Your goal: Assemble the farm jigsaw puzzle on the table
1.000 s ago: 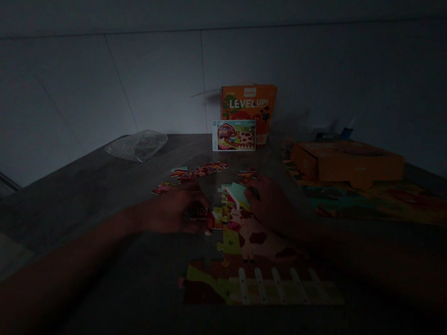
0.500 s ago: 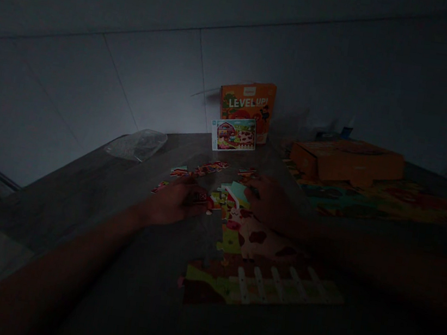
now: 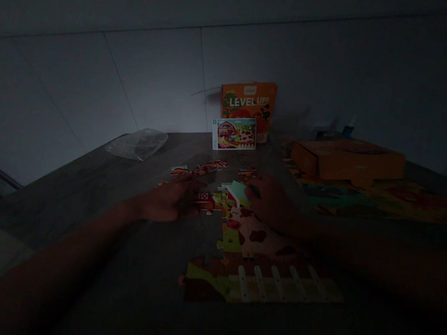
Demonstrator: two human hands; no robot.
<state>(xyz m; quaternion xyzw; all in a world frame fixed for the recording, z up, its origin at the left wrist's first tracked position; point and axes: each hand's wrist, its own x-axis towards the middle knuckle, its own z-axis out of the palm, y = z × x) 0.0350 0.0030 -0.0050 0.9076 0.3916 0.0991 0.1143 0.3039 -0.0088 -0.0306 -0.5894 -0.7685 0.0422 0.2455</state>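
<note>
The scene is very dark. A partly joined jigsaw puzzle (image 3: pixel 259 238) lies on the table, showing a spotted cow above a white fence. At its upper left sits a red barn puzzle piece (image 3: pixel 204 201), touching or nearly touching the joined part. My left hand (image 3: pixel 170 199) is just left of that piece, fingers stretched out and apart, with nothing visible in them. Over the puzzle's upper right edge rests my right hand (image 3: pixel 274 203), its fingers spread on the pieces; some are lost in shadow. Loose puzzle pieces (image 3: pixel 212 167) lie beyond both hands.
A picture card (image 3: pixel 234 134) leans on an orange "LEVEL UP!" box (image 3: pixel 253 97) near the wall. At back left lies a clear plastic bag (image 3: pixel 138 144). An orange carton (image 3: pixel 348 161) stands on a colourful finished puzzle (image 3: pixel 391 203) at right, with a small bottle (image 3: pixel 348 130) behind.
My left hand has drawn back slightly to the left from the red barn piece, leaving more of it uncovered. My right hand stays in nearly the same place.
</note>
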